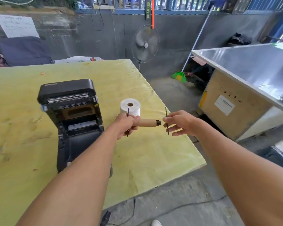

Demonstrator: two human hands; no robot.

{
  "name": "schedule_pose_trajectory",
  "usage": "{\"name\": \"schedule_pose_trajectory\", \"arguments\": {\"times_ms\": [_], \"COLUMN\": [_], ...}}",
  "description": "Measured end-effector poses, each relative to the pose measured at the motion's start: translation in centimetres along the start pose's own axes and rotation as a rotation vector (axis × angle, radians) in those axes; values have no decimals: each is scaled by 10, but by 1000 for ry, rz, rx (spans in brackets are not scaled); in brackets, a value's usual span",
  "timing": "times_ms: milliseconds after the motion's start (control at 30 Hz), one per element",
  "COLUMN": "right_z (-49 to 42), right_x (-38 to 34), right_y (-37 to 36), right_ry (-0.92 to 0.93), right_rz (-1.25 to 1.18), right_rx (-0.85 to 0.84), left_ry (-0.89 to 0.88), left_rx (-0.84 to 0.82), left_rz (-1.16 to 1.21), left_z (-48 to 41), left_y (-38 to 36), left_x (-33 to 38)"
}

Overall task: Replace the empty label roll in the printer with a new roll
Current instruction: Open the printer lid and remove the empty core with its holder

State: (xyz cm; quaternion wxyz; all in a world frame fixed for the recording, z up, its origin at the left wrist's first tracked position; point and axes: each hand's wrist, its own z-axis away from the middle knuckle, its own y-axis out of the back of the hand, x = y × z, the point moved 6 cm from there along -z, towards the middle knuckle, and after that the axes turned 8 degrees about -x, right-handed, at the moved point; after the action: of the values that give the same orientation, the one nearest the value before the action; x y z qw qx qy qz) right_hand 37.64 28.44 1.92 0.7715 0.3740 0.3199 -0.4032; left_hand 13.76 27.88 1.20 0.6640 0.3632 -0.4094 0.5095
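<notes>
The black label printer [72, 115] stands on the yellow-green table [145, 157] with its lid open and its roll bay bare. Right of it a new white label roll [130, 107] stands on end. My left hand [126, 123] grips an empty brown cardboard core [147, 122] on a black spindle, with a thin black side plate at the hand's end. The spindle's black tip pokes out of the core's right end. My right hand [178, 122] holds a second thin black side plate [167, 120] just clear of that tip.
A steel-topped counter [252, 66] on a wooden base stands to the right across a concrete aisle. A standing fan [145, 44] and a green broom [179, 76] sit behind the table's far corner. A black cable [131, 214] trails on the floor near me.
</notes>
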Motion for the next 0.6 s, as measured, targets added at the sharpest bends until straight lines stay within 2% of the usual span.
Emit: {"name": "schedule_pose_trajectory", "arguments": {"times_ms": [200, 367, 600], "right_z": [-46, -75, -95], "right_x": [49, 73, 82], "right_y": [52, 14, -12], "right_ry": [-153, -146, -153], "right_rz": [379, 630, 754], "right_rx": [180, 46, 44], "left_ry": [116, 230, 314], "left_rx": [92, 163, 167], "left_rz": [64, 102, 177], "left_z": [-32, -33, -40], "left_y": [-33, -30, -21], "left_x": [-43, -77, -97]}}
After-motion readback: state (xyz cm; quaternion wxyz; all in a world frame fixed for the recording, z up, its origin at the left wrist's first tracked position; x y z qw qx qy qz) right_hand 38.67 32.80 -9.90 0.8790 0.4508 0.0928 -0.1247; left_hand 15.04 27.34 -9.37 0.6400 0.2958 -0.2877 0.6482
